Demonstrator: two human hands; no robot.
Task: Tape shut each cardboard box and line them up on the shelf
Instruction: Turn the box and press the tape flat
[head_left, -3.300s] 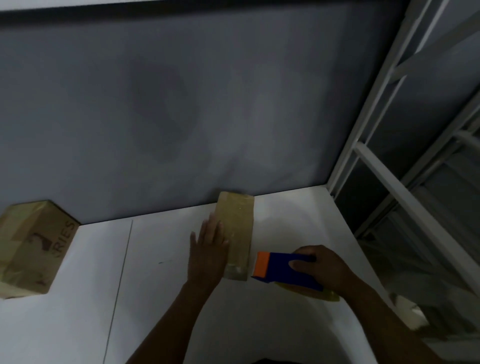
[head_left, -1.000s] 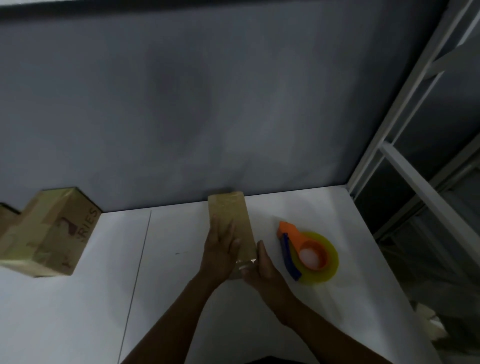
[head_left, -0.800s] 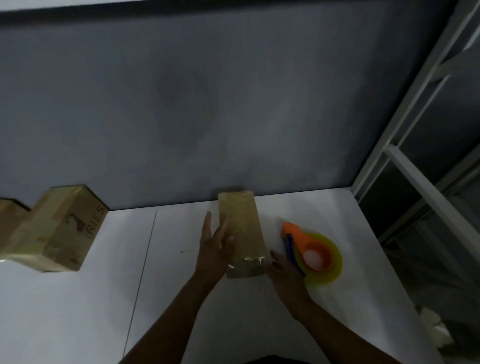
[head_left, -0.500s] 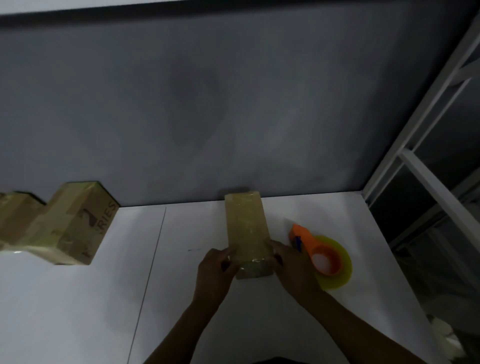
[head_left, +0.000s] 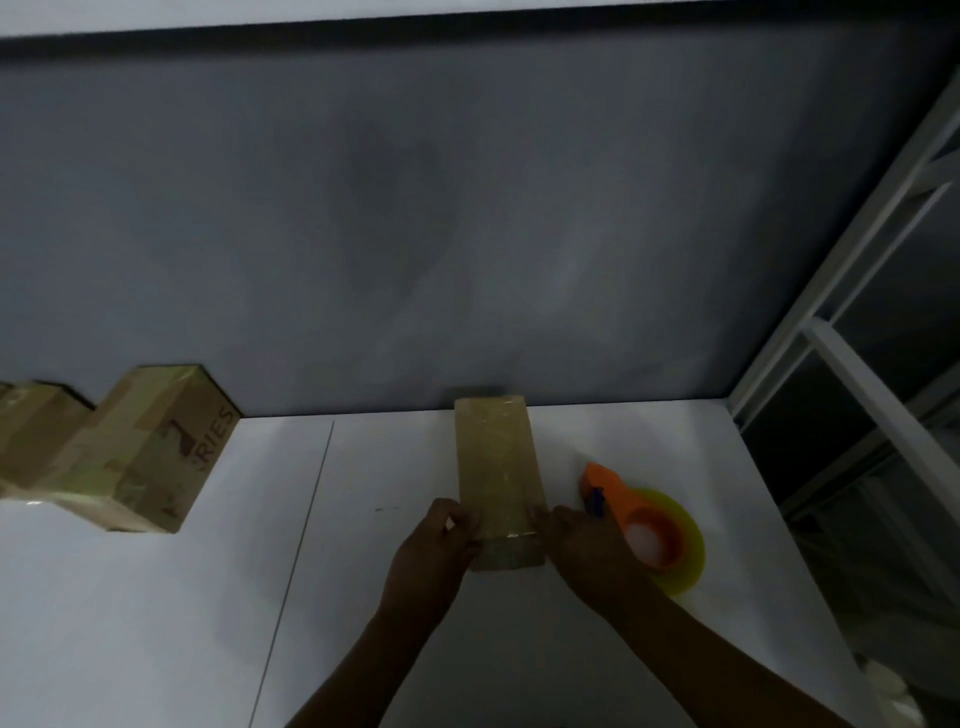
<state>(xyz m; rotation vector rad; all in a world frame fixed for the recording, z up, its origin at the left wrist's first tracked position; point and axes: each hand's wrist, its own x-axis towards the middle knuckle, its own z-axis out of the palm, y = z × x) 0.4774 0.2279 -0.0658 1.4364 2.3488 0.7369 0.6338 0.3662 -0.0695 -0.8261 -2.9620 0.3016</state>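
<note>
- The white shelf (head_left: 156, 623) is carrying everything, with a thin dark seam (head_left: 301, 525) running front to back, left of the middle.
- A narrow cardboard box (head_left: 496, 457) is lying flat near the middle, its far end reaching the grey wall (head_left: 467, 234).
- An orange tape dispenser (head_left: 649, 530) with a yellowish roll is lying just right of it.
- A printed box (head_left: 150, 457) is sitting at the left, with another box (head_left: 31, 421) just beside it at the picture's edge.
</note>
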